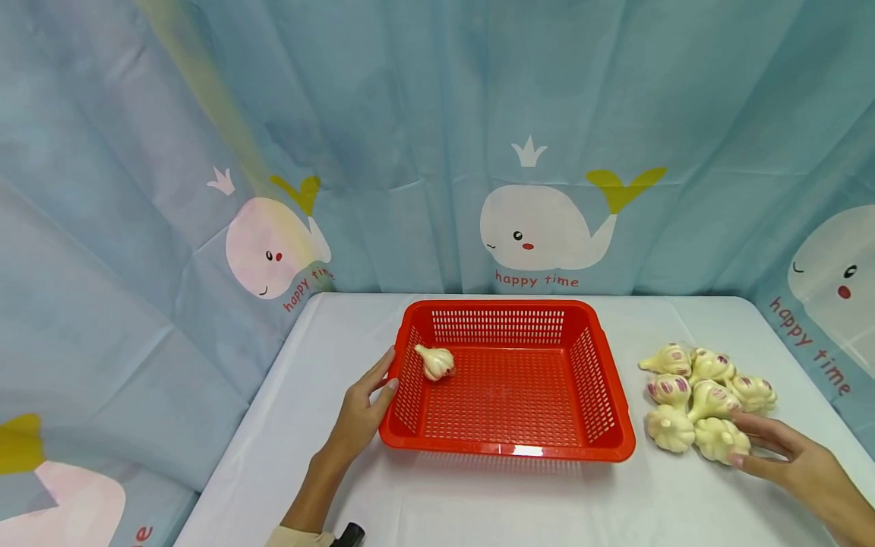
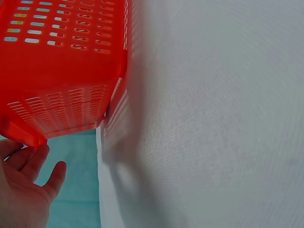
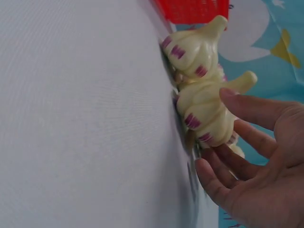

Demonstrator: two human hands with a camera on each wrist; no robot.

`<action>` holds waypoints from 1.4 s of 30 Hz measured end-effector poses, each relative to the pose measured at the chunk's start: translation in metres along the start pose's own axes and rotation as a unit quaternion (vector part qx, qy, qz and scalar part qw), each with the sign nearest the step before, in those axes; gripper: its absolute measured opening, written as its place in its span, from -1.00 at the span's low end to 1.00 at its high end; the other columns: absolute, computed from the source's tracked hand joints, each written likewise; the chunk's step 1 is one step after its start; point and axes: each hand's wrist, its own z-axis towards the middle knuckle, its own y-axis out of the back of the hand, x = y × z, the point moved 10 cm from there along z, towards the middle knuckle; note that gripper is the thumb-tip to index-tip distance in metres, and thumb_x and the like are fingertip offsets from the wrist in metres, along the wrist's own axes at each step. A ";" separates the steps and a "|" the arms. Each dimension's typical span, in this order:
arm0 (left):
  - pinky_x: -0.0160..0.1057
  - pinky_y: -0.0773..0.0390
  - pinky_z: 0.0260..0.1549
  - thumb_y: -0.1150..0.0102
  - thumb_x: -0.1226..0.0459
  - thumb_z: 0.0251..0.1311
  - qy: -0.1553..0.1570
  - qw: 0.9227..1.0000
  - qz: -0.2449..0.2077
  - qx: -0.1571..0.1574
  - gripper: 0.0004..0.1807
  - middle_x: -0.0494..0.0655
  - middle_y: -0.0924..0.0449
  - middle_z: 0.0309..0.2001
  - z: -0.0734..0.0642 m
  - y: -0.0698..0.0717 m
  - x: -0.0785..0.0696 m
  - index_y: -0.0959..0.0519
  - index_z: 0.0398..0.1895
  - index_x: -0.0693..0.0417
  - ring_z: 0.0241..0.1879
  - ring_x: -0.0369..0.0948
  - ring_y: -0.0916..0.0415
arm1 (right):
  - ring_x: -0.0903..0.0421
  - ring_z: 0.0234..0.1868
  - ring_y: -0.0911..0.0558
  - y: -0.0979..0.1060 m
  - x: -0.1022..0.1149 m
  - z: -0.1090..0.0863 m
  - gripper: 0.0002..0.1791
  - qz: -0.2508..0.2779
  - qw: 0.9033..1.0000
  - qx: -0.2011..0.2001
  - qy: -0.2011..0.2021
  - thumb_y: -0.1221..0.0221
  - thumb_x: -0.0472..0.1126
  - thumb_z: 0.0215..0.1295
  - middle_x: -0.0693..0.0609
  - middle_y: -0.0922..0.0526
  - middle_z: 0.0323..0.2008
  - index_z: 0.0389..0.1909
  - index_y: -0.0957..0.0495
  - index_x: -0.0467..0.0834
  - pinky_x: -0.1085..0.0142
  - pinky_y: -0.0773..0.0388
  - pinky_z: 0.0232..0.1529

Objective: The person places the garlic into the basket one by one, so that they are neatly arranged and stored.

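A red plastic basket stands on the white table, with one garlic bulb inside near its left wall. My left hand touches the basket's left rim, its fingers fairly straight; in the left wrist view the fingertips meet the rim and the thumb stands apart. Several garlic bulbs with purple marks lie grouped right of the basket. My right hand has thumb and fingers around the nearest right garlic bulb, which rests among the others. Part of that bulb is hidden behind the thumb.
A white cloth covers the table. Behind it and at both sides hangs a blue curtain with whale prints. A dark wrist strap shows by the left sleeve.
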 end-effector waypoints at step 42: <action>0.17 -0.53 0.32 -0.08 0.29 0.60 0.010 1.000 -0.003 -0.002 -0.37 -0.05 -0.24 0.63 0.000 0.000 0.000 -0.23 0.66 0.09 0.59 0.00 -0.25 | 0.85 -0.16 -0.25 0.004 0.010 -0.010 -0.07 0.062 0.997 -0.022 0.026 -0.35 0.20 0.41 0.60 -0.29 0.08 0.65 -0.18 -0.02 0.64 -0.50 -0.27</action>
